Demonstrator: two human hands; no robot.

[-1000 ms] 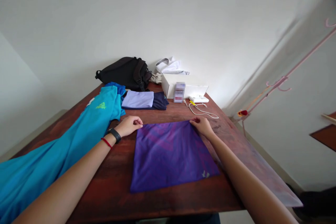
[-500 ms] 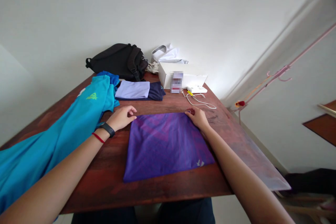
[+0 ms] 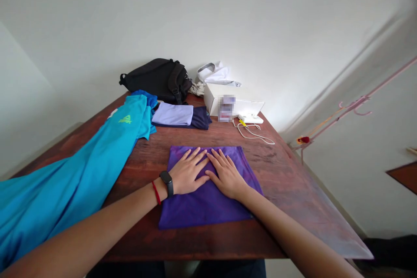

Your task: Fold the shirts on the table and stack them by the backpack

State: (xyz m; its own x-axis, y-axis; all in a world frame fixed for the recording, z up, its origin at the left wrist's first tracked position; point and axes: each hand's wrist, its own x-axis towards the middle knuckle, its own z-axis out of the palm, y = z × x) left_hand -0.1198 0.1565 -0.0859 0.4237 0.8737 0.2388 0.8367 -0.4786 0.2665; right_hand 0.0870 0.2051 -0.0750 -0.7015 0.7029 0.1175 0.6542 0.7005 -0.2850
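Observation:
A purple garment [image 3: 208,213], folded into a rough square, lies flat on the wooden table before me. My left hand [image 3: 189,173] rests palm down on its upper part, fingers spread. Beside it, my right hand [image 3: 226,173] also presses flat on the cloth, with the fingers of both hands almost meeting in the middle. Neither hand grips anything. To the left, a turquoise shirt [image 3: 97,147] with a yellow-green logo is draped across the table in a long, loose heap.
Folded lavender and navy clothes [image 3: 172,114] lie beyond the garment. A black backpack [image 3: 153,79] and white box [image 3: 211,99] stand by the wall. A white cable [image 3: 257,137] trails from a power strip [image 3: 252,118]. A pink rack [image 3: 352,106] is on the right.
Both hands have left the purple garment's far corners and come together, now lying flat on its upper middle. The view has shifted slightly.

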